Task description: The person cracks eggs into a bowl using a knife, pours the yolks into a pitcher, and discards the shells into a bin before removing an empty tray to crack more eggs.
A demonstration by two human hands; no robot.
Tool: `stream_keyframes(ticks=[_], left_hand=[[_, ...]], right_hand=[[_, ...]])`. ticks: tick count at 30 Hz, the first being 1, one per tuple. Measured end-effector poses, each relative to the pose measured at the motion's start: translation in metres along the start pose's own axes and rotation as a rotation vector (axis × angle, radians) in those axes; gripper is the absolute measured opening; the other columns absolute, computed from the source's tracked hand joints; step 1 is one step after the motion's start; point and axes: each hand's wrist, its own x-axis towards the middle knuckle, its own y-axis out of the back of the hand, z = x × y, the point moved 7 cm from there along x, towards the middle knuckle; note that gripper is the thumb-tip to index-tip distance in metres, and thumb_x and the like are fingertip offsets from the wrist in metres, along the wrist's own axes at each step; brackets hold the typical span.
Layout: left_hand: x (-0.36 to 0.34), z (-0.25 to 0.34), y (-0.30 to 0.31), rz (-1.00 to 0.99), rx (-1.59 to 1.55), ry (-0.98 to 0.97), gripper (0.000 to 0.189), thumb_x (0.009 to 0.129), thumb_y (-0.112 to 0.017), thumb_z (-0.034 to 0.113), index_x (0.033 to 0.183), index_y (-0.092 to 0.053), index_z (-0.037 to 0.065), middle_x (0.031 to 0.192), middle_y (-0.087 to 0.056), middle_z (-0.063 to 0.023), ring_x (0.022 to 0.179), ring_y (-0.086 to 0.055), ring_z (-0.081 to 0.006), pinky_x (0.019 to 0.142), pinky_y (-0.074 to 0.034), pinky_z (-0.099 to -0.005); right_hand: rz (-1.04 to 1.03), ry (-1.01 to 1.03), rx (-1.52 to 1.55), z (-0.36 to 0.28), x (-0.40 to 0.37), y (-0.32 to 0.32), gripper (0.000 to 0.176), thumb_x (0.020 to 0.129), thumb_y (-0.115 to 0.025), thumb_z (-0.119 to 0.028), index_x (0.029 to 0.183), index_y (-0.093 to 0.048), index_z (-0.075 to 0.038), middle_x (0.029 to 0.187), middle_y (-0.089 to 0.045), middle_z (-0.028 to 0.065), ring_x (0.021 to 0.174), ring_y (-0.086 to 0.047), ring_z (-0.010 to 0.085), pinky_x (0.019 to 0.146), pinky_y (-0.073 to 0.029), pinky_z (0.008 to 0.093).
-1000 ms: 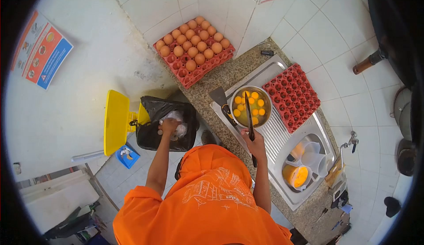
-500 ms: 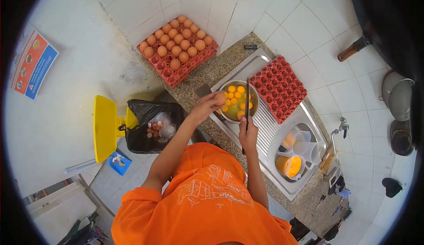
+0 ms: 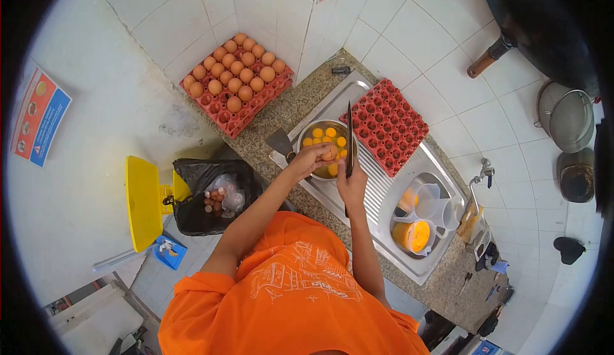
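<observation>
My left hand (image 3: 311, 161) holds a brown egg (image 3: 329, 153) over the front of a metal bowl (image 3: 304, 139). Several yellow yolks (image 3: 330, 132) lie in clear liquid inside the bowl. In my right hand (image 3: 352, 185) is a knife (image 3: 350, 137), its dark blade pointing up and away past the bowl's right side. Egg and knife are close together; whether they touch is unclear. The bowl stands on the ridged steel drainboard (image 3: 377, 182), beside an empty red egg tray (image 3: 387, 125). A flat dark utensil (image 3: 280, 142) lies just left of the bowl.
Stacked red trays with brown eggs (image 3: 236, 75) stand on the granite counter (image 3: 268, 115). The sink basin holds plastic jugs (image 3: 441, 213), one with orange-yellow contents (image 3: 419, 235). Eggshells lie in a black-lined bin (image 3: 192, 217) with a yellow lid (image 3: 142, 201). A tap (image 3: 481, 174) is at right.
The view has shifted, so the scene sits further left. My hands have come closer together over the bowl's near side, and the knife blade now stands nearer to the egg.
</observation>
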Motion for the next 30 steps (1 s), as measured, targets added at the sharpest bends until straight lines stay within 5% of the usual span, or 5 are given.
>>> stream_keyframes(ticks=[9, 11, 17, 22, 30], left_hand=[[0.013, 0.026, 0.004, 0.103, 0.547, -0.194, 0.050, 0.091, -0.072, 0.019, 0.135, -0.065, -0.002, 0.109, -0.074, -0.0082, 0.094, -0.073, -0.0187, 0.084, -0.059, -0.0312], [0.009, 0.037, -0.001, 0.145, 0.741, -0.245, 0.053, 0.087, -0.075, 0.020, 0.135, -0.066, -0.001, 0.105, -0.076, -0.0077, 0.090, -0.074, -0.0180, 0.081, -0.059, -0.0295], [0.008, 0.055, -0.011, 0.175, 1.138, -0.352, 0.061, 0.077, -0.078, 0.018, 0.134, -0.066, 0.000, 0.101, -0.077, -0.0140, 0.093, -0.074, -0.0184, 0.083, -0.057, -0.0296], [-0.005, 0.074, -0.035, 0.007, 1.319, -1.074, 0.067, 0.075, -0.076, 0.001, 0.140, -0.060, 0.002, 0.124, -0.068, -0.0204, 0.115, -0.069, -0.0302, 0.094, -0.057, -0.0382], [-0.053, 0.092, 0.015, 0.099, 0.794, -0.449, 0.054, 0.086, -0.084, 0.014, 0.135, -0.063, 0.005, 0.126, -0.068, -0.0077, 0.112, -0.067, -0.0162, 0.094, -0.058, -0.0351]], right_hand=[[-0.124, 0.088, 0.149, 0.014, 0.042, -0.011, 0.040, 0.085, -0.080, -0.016, 0.120, -0.068, 0.001, 0.101, -0.077, 0.0202, 0.091, -0.077, 0.0273, 0.080, -0.059, 0.0360], [-0.130, 0.082, -0.030, 0.023, 0.045, -0.019, 0.047, 0.081, -0.081, -0.018, 0.123, -0.068, -0.002, 0.097, -0.075, 0.0235, 0.089, -0.074, 0.0400, 0.076, -0.059, 0.0439], [-0.012, 0.110, -0.053, 0.022, 0.050, -0.019, 0.050, 0.080, -0.079, -0.013, 0.128, -0.065, -0.007, 0.099, -0.074, 0.0226, 0.082, -0.072, 0.0415, 0.071, -0.058, 0.0474], [-0.031, 0.280, -0.111, 0.020, 0.065, -0.005, 0.046, 0.084, -0.076, -0.009, 0.129, -0.066, -0.007, 0.103, -0.075, 0.0200, 0.090, -0.074, 0.0351, 0.077, -0.059, 0.0413], [-0.081, -0.085, 0.500, 0.027, 0.052, -0.017, 0.045, 0.096, -0.075, -0.017, 0.133, -0.061, 0.005, 0.113, -0.077, 0.0148, 0.105, -0.071, 0.0156, 0.093, -0.054, 0.0318]])
